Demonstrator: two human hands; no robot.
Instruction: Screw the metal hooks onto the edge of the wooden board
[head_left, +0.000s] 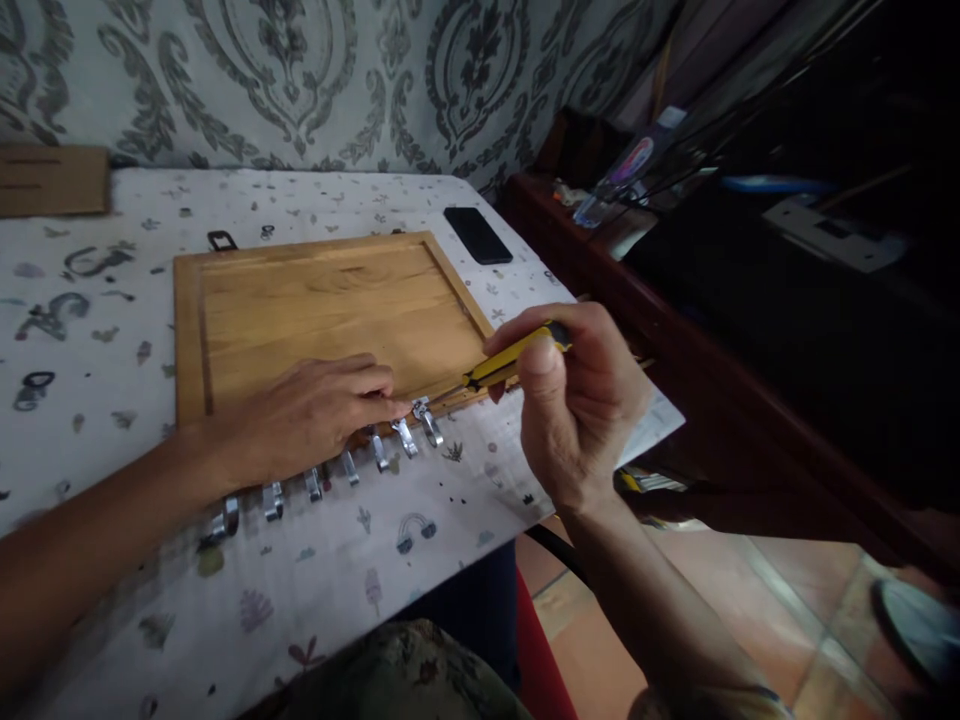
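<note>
A yellow and black screwdriver (510, 362) is gripped in my right hand (581, 400), its shaft slanting down to the left. The shaft's tip is close to a shiny metal hook (427, 420) near the right end of the wooden board's front edge. My left hand (315, 410) lies across the wooden board (322, 310), with its fingertips steadying the base of that hook. Several similar metal hooks (379, 450) line the same edge, partly beneath my left hand. Whether the screwdriver tip sits in a screw is too small to tell.
The board rests on a table with a patterned white cover (315, 590). A black phone (478, 235) lies beyond its right corner, and a cardboard piece (52, 180) at the far left. A plastic bottle (630, 165) stands on dark furniture (720, 430) to the right.
</note>
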